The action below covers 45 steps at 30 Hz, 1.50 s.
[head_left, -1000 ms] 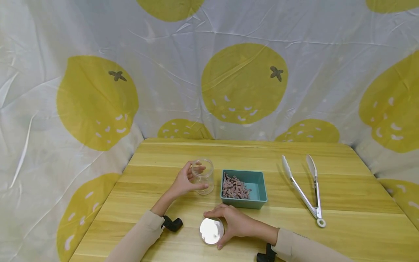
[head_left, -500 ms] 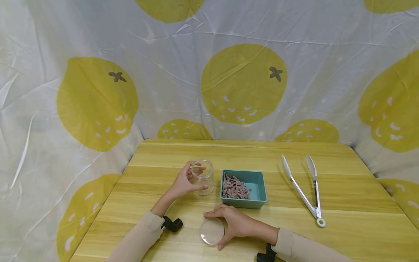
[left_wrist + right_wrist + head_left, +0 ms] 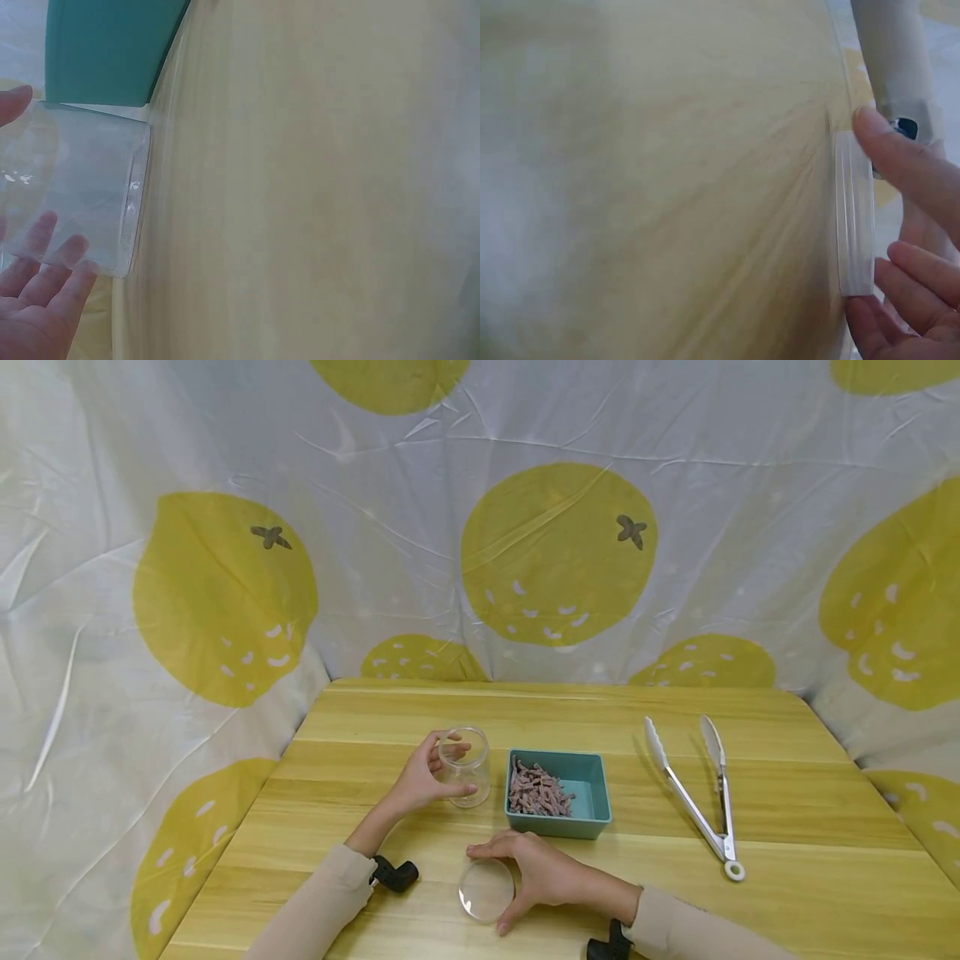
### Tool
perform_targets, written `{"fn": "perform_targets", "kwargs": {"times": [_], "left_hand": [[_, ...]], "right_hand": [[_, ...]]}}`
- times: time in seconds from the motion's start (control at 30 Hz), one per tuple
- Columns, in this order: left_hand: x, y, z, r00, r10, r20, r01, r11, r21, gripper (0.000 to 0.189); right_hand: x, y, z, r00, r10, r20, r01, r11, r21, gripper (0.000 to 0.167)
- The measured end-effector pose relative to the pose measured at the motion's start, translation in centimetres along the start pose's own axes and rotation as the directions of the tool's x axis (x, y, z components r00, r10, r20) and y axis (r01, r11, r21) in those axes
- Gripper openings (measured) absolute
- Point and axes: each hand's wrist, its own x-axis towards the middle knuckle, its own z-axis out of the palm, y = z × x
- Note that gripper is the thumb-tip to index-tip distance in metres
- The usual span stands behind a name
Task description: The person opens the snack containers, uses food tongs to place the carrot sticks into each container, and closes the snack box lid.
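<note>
My left hand (image 3: 415, 781) is around a clear, open-topped jar (image 3: 477, 783) standing upright on the table, thumb on the near side and fingers on the far side. Through the jar wall (image 3: 82, 180) in the left wrist view, the fingertips show; no contents are visible inside. Closer to me, my right hand (image 3: 546, 870) holds a round clear lid (image 3: 486, 891) by its edge between thumb and fingers. Seen edge-on in the right wrist view, the ridged rim of the lid (image 3: 855, 217) is right at the tabletop.
Right of the jar stands a teal rectangular box (image 3: 592, 831), with short brownish-pink sticks (image 3: 538, 792) heaped in its left half. Spread metal tongs (image 3: 697, 810) with white tips lie farther right on the wooden table (image 3: 810, 793). A lemon-print curtain (image 3: 390, 527) surrounds the back and sides.
The bright white reflection on the lid has gone, leaving it see-through. Both hands, the jar, the box and the tongs stay practically where they were.
</note>
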Motion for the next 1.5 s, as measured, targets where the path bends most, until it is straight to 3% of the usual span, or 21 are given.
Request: {"fn": "perform_targets", "kwargs": {"times": [0.27, 0.47, 0.67, 0.9, 1.27, 1.5], "left_hand": [[0.0, -0.1, 0.0, 1.000, -0.005, -0.005, 0.005, 1.000, 0.022, 0.079], [0.1, 0.1, 0.0, 1.000, -0.003, -0.002, 0.003, 1.000, 0.025, 0.077], [0.2, 0.3, 0.0, 1.000, -0.006, -0.002, 0.007, 0.999, 0.042, 0.079], [0.0, 0.3, -0.1, 1.000, -0.031, 0.006, 0.030, 0.998, 0.060, 0.078], [0.0, 0.2, -0.1, 0.999, -0.043, 0.004, 0.043, 0.997, 0.058, 0.078], [0.0, 0.2, -0.2, 0.999, -0.035, 0.017, 0.034, 0.998, 0.046, 0.078]], "right_hand": [[-0.4, -1.0, -0.6, 1.000, -0.008, -0.013, 0.008, 1.000, -0.003, 0.083], [-1.0, -2.5, -2.1, 1.000, 0.013, -0.026, -0.010, 0.994, 0.111, 0.074], [-1.9, -3.3, -4.4, 0.992, 0.048, -0.113, -0.025, 0.981, 0.194, 0.065], [-3.2, -2.7, -7.1, 0.977, 0.022, -0.210, 0.052, 0.939, 0.340, 0.059], [-6.4, -1.4, -11.1, 0.929, 0.109, -0.353, 0.003, 0.954, 0.301, 0.054], [-8.5, -0.6, -12.8, 0.873, 0.137, -0.467, -0.026, 0.971, 0.236, 0.053]]}}
